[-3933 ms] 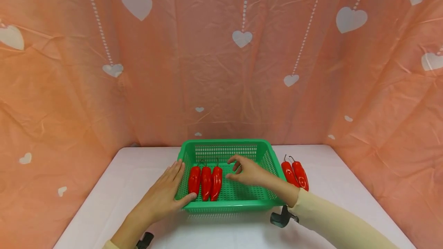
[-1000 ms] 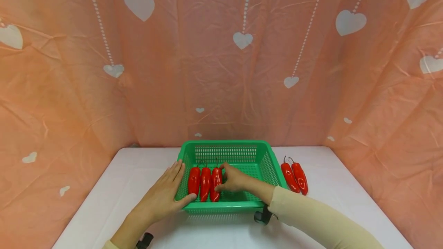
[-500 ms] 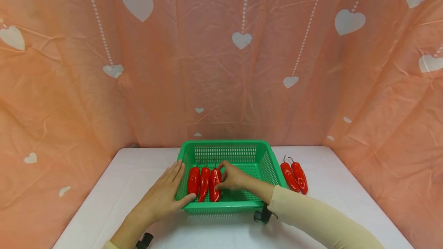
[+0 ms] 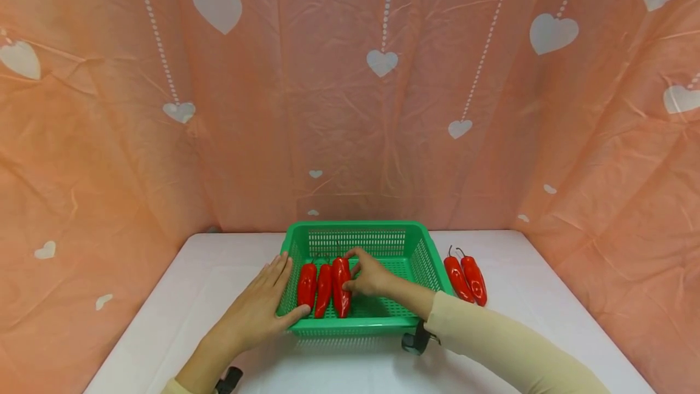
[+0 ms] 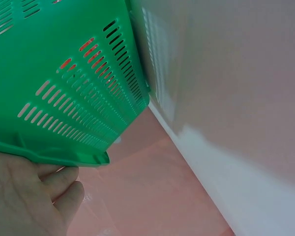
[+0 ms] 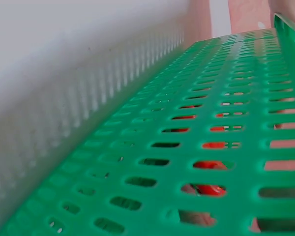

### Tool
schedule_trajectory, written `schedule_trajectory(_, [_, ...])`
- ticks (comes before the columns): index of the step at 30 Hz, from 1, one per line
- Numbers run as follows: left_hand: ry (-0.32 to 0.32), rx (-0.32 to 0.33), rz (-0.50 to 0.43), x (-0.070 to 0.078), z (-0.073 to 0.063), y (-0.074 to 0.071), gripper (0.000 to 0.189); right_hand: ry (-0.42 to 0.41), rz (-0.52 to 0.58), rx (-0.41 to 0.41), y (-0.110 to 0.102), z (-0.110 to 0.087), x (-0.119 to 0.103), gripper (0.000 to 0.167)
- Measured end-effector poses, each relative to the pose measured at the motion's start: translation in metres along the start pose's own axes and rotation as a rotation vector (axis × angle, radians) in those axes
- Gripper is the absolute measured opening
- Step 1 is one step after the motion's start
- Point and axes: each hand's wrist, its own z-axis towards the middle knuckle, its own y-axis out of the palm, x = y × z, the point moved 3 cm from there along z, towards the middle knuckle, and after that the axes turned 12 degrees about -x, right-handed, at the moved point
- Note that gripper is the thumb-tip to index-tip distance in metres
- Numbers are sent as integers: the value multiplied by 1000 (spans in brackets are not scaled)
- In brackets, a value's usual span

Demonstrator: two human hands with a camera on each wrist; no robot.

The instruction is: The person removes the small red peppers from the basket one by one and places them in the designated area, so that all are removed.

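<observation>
In the head view, my right hand (image 4: 373,275) reaches into a green plastic basket (image 4: 361,323) and pinches the rightmost of three red chili peppers there. That chili pepper (image 4: 341,293) stands slightly higher than its two neighbours, a middle chili pepper (image 4: 324,290) and a left one (image 4: 307,284). My left hand (image 4: 262,306) rests on the basket's left rim, fingers straight and thumb at the front corner. The left wrist view shows its fingers (image 5: 61,182) at the rim. The slotted wall hides most of my right hand in the right wrist view.
Two more red chili peppers (image 4: 466,278) lie side by side on the white table (image 4: 519,309), just right of the basket. An orange curtain (image 4: 350,157) with white hearts encloses the back and sides.
My right hand first moved left onto the rightmost chili pepper in the basket. Since half a second ago, that pepper has moved slightly up with the hand. My left hand has stayed put.
</observation>
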Motion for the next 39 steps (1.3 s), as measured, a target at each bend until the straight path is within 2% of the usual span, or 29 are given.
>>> schedule_trajectory(14, [-14, -24, -21, -2, 0, 0, 102, -19, 100, 70, -19, -6, 8, 61])
schedule_trajectory(21, [-9, -16, -15, -1, 0, 0, 101, -18, 150, 102, -31, -19, 8, 61])
schedule_trajectory(31, [-5, -24, -15, -2, -1, 0, 102, -72, 279, 110, -52, -34, 7, 64])
schedule_trajectory(39, [5, -11, -9, -1, -1, -1, 101, -105, 306, 118, -68, -47, 7, 65])
